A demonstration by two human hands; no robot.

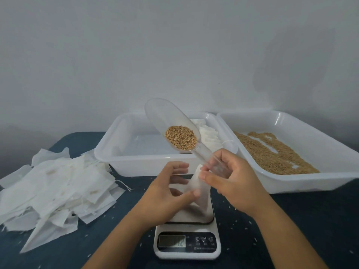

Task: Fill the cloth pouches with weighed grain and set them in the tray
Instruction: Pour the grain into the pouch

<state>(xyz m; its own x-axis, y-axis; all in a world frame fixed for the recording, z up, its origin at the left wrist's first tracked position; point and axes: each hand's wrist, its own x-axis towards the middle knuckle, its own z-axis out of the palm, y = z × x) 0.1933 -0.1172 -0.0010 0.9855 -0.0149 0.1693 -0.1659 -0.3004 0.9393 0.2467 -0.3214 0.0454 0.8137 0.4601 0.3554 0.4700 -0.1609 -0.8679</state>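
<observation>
Pouch [196,183], thin limp white cloth, stands over the scale [187,243], pinched between left hand [167,193] fingers and right hand [229,179] fingertips, which also grip the clear scoop [174,131] handle. Weightless and floppy; best held at the mouth edges.

dark blue tabletop [291,230] with scattered stray bits; plain grey-white wall [174,45] behind.

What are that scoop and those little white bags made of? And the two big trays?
The scoop looks like clear, smooth plastic: the tray shows through it. The pouches seem a thin, matte white cloth or paper-like fabric, creased, with loose strings. Both trays look like glossy, slightly translucent white plastic, with shiny highlights on the rims.
</observation>
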